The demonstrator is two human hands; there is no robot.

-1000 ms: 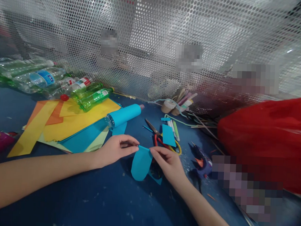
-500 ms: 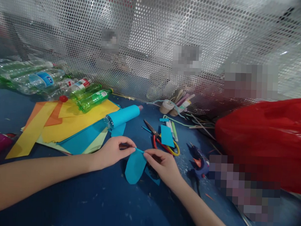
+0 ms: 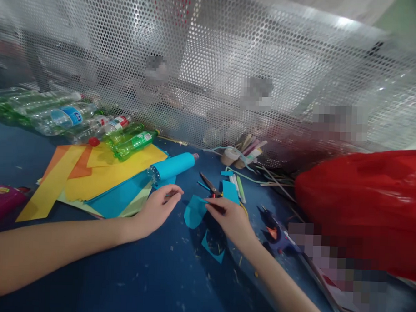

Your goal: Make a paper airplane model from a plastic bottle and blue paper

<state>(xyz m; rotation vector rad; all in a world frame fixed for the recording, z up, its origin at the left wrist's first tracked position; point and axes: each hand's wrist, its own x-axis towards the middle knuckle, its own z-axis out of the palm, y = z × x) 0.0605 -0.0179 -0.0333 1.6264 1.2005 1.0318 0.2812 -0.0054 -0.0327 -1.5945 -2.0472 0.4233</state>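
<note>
Between the thumb and fingers of my right hand point(image 3: 230, 216) is the upper right edge of a rounded blue paper piece point(image 3: 194, 213), which hangs tilted above the table. My left hand point(image 3: 161, 209) is just left of the paper, apart from it, with curved fingers slightly parted and nothing in them. Below my right hand lies a curved blue paper offcut point(image 3: 211, 251). A bottle wrapped in blue paper point(image 3: 175, 166) rests beyond my left hand. Scissors point(image 3: 209, 184) lie past my right hand, their handles partly hidden by it and a blue paper rectangle point(image 3: 230, 191).
Plastic bottles point(image 3: 135, 145) and coloured paper sheets point(image 3: 117, 168) lie at left, near a magenta object point(image 3: 6, 203). Markers point(image 3: 240, 189) and a glue gun point(image 3: 280, 238) are at right, with a large red bag point(image 3: 363, 202) beyond. A perforated metal panel point(image 3: 205, 51) borders the back.
My left hand has let go of the rounded paper and moved slightly left. The paper, still in my right hand, has turned and tilted. The camera view has shifted slightly.
</note>
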